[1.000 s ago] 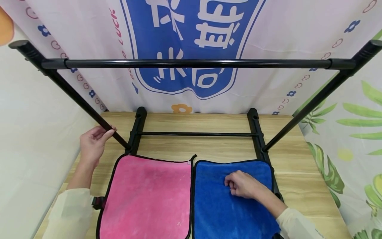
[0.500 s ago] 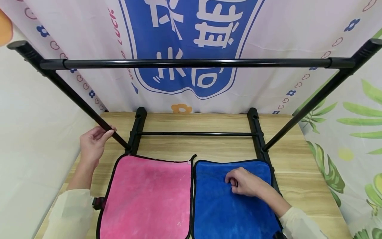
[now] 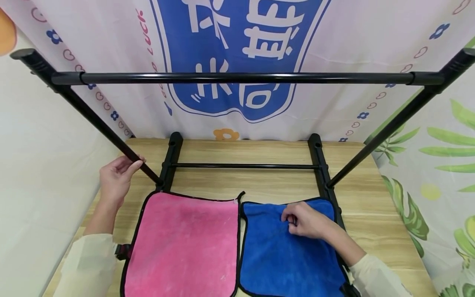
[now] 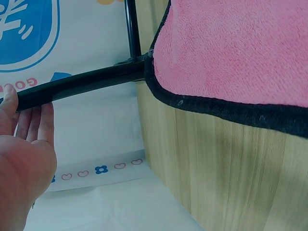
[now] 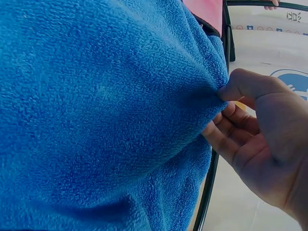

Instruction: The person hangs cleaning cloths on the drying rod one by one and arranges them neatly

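My left hand [image 3: 116, 179] grips the left upright of a black tube rack [image 3: 237, 78], thumb on one side and fingers on the other; the left wrist view shows the same upright [image 4: 82, 84]. On the right, my right hand [image 3: 306, 220] pinches a blue towel [image 3: 282, 255] with black edging, near its far edge. In the right wrist view the pinched blue cloth [image 5: 120, 96] is drawn into folds toward the thumb and fingers. A pink towel [image 3: 185, 243], also edged in black, lies flat to the left of the blue one.
The rack's feet [image 3: 172, 161] stand on a wooden table [image 3: 382, 231], joined by a thin low bar [image 3: 245, 166]. A printed curtain [image 3: 341, 37] hangs behind. Leaf-patterned cloth [image 3: 445, 165] hangs at the right and a plain white sheet [image 3: 44, 173] at the left.
My right hand has moved slightly away from me and lifted the blue towel. Its left edge has drawn off the pink towel, leaving a gap. The left hand has stayed on the upright.
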Demonstrator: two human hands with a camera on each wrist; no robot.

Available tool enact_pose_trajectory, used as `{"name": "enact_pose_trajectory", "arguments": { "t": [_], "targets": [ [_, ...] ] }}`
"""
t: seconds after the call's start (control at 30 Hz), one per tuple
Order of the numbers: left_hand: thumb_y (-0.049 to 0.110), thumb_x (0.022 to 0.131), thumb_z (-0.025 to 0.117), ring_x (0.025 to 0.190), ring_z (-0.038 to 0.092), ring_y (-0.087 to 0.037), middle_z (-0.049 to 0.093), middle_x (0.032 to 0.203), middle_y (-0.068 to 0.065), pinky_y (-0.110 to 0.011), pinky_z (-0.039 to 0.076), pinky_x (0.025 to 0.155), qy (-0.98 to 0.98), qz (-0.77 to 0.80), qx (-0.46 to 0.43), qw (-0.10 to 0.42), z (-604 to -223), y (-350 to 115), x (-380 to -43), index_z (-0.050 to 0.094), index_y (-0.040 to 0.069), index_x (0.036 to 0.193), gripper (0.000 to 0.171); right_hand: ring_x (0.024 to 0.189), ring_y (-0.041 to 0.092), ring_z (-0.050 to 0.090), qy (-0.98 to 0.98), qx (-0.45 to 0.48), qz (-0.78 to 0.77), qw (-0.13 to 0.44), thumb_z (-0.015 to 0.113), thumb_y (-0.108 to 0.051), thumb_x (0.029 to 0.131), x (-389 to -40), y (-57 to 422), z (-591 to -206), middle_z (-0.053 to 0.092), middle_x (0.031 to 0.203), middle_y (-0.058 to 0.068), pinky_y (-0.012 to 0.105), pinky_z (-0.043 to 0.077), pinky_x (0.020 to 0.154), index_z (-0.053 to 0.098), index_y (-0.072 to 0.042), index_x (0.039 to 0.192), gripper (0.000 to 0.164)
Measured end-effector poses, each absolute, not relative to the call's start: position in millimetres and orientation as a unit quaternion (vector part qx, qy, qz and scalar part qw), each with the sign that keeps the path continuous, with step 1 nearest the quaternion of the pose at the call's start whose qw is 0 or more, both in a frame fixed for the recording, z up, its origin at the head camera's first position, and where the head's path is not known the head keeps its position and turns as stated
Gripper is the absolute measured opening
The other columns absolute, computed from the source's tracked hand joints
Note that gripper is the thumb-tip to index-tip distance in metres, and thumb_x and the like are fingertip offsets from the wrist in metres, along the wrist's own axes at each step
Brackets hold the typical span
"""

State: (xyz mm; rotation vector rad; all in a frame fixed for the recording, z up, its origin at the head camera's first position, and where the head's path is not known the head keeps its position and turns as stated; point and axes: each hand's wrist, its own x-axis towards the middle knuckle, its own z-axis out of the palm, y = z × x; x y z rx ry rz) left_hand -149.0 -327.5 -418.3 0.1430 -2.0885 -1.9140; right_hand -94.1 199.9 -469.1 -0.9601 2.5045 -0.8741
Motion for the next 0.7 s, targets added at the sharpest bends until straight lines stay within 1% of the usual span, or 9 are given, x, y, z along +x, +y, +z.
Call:
{"name": "enact_pose_trajectory", "arguments": {
  "t": [0.1, 0.23, 0.37, 0.57, 0.7],
  "targets": [
    [-0.001, 0.095, 0.072, 0.09, 0.074, -0.002, 0.079, 0.093, 0.01, -0.01, 0.053, 0.086, -0.725, -0.67, 0.047, 0.153, -417.5, -326.6, -149.6, 0.072, -0.011, 0.111, 0.019, 0.07, 0.002, 0.052, 0.874, -0.339, -0.313, 0.15, 0.069, 0.005, 0.081, -95.1, 200.7, -468.3, 0.059, 0.081, -0.007, 0.021, 0.049, 0.06, 0.073, -0.01, 0.094, 0.02],
    [-0.004, 0.095, 0.071, 0.09, 0.075, -0.002, 0.079, 0.093, 0.008, -0.01, 0.053, 0.086, -0.712, -0.684, 0.042, 0.154, -417.9, -326.8, -149.8, 0.071, -0.013, 0.111, 0.019, 0.069, 0.001, 0.053, 0.871, -0.341, -0.325, 0.138, 0.069, 0.005, 0.083, -95.2, 201.1, -468.2, 0.062, 0.086, -0.005, 0.02, 0.05, 0.059, 0.074, -0.01, 0.092, 0.018],
    [-0.003, 0.095, 0.072, 0.09, 0.075, -0.002, 0.079, 0.092, 0.008, -0.01, 0.053, 0.086, -0.717, -0.678, 0.046, 0.156, -418.0, -326.9, -149.2, 0.072, -0.011, 0.11, 0.018, 0.067, 0.0, 0.052, 0.872, -0.335, -0.332, 0.13, 0.068, 0.005, 0.084, -95.0, 200.9, -466.7, 0.061, 0.087, -0.005, 0.02, 0.05, 0.057, 0.075, -0.01, 0.09, 0.017],
    [0.0, 0.094, 0.073, 0.09, 0.075, -0.003, 0.079, 0.093, 0.008, -0.01, 0.054, 0.085, -0.72, -0.674, 0.045, 0.157, -416.7, -327.5, -148.7, 0.074, -0.008, 0.11, 0.018, 0.067, 0.001, 0.052, 0.878, -0.32, -0.331, 0.133, 0.068, 0.003, 0.088, -95.7, 200.1, -462.5, 0.061, 0.09, -0.002, 0.021, 0.05, 0.058, 0.075, -0.012, 0.092, 0.017],
    [0.0, 0.094, 0.074, 0.09, 0.075, -0.003, 0.079, 0.093, 0.007, -0.01, 0.054, 0.085, -0.716, -0.68, 0.039, 0.155, -416.8, -328.1, -148.8, 0.075, -0.007, 0.109, 0.017, 0.069, 0.001, 0.053, 0.885, -0.306, -0.323, 0.135, 0.068, 0.0, 0.091, -96.7, 200.4, -461.1, 0.062, 0.094, -0.003, 0.022, 0.05, 0.06, 0.073, -0.015, 0.094, 0.016]
  ]
}}
